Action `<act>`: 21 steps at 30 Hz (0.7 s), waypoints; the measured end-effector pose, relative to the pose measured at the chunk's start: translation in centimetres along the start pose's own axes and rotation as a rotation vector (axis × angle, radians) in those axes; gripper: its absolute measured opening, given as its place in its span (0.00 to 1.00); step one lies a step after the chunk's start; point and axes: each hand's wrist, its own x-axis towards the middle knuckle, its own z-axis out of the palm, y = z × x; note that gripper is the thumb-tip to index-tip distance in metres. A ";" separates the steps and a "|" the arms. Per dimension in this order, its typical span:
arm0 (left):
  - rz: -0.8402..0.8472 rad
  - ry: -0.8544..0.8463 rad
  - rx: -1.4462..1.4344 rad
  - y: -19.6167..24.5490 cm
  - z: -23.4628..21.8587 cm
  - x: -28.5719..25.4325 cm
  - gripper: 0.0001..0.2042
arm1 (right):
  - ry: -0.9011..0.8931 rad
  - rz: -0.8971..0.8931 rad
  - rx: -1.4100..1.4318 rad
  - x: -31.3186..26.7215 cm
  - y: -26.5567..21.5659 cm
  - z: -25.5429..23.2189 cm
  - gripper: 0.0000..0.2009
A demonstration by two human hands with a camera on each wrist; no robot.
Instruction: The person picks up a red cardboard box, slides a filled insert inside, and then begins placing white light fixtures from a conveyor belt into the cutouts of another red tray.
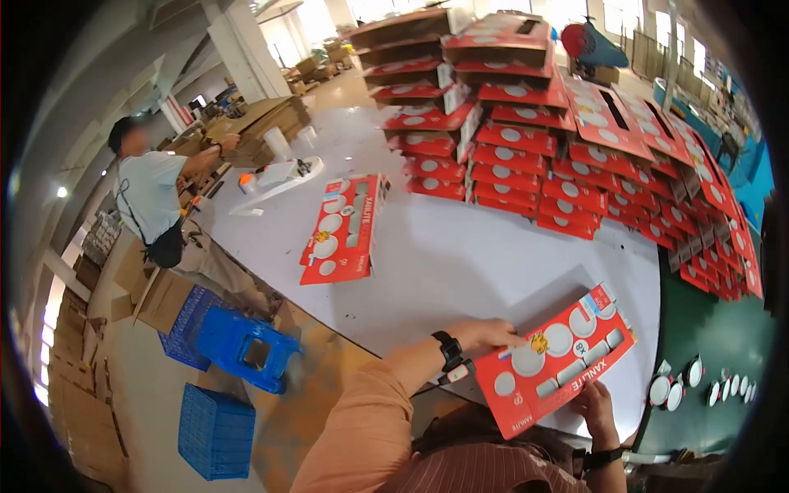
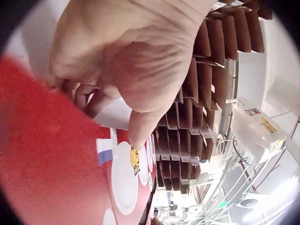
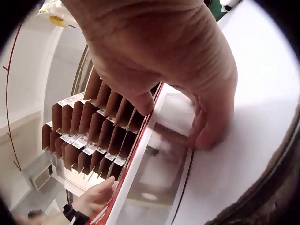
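Both hands hold a red-and-white bulb box point(image 1: 552, 361), tilted over the near edge of the white table. Printed white discs and windows with white bulbs behind them show on its face. My left hand point(image 1: 491, 333) grips its upper left edge; in the left wrist view the thumb point(image 2: 143, 126) lies on the printed face and the fingers go behind. On the lower right edge is my right hand point(image 1: 597, 411). The right wrist view has that thumb point(image 3: 143, 102) at the red edge and the fingers point(image 3: 208, 131) curled by the clear window side.
Another such box point(image 1: 341, 234) lies on the white table point(image 1: 460, 263). Tall stacks of red cartons point(image 1: 514, 140) fill the back right. Round white lamps point(image 1: 674, 394) sit on a green surface at right. At left are a person point(image 1: 152, 189), a blue stool point(image 1: 246, 349) and a blue crate point(image 1: 218, 431).
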 end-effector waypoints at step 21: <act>0.154 0.644 -0.584 -9.5 -3.4 -24.5 0.38 | -0.186 -0.044 -0.117 -0.1 -2.4 5.1 0.16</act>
